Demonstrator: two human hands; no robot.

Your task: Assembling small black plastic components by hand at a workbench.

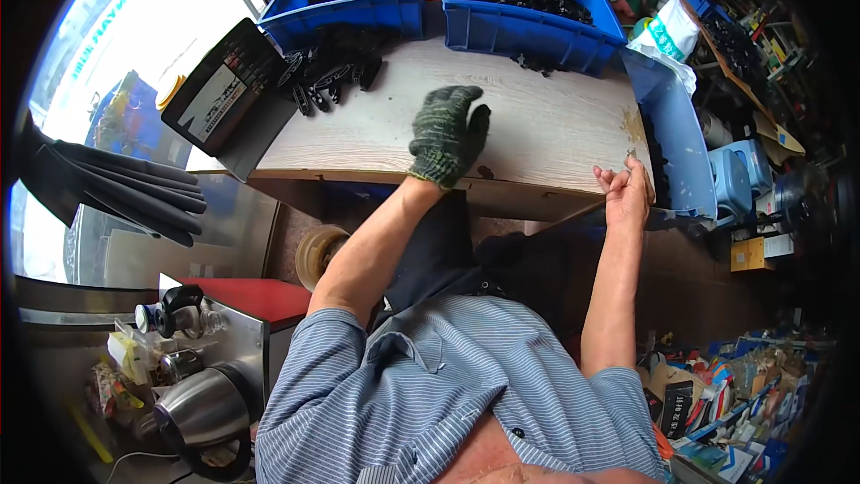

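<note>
My left hand, in a dark green knitted glove, is over the middle of the pale wood-grain table. Its fingers bend to the right, the thumb stands apart from them, and nothing shows in the gap. My bare right hand is at the table's right front corner, beside a worn patch on the tabletop. Its fingers are loosely bent and apart, with no held object visible. A heap of black plastic parts lies at the table's far left. Several more small black pieces lie by the right blue bin.
Two blue bins with black parts stand along the table's back. A dark panel leans at the left end. Beyond the right edge is a pale blue tub. A steel kettle stands lower left, near a red-topped cabinet.
</note>
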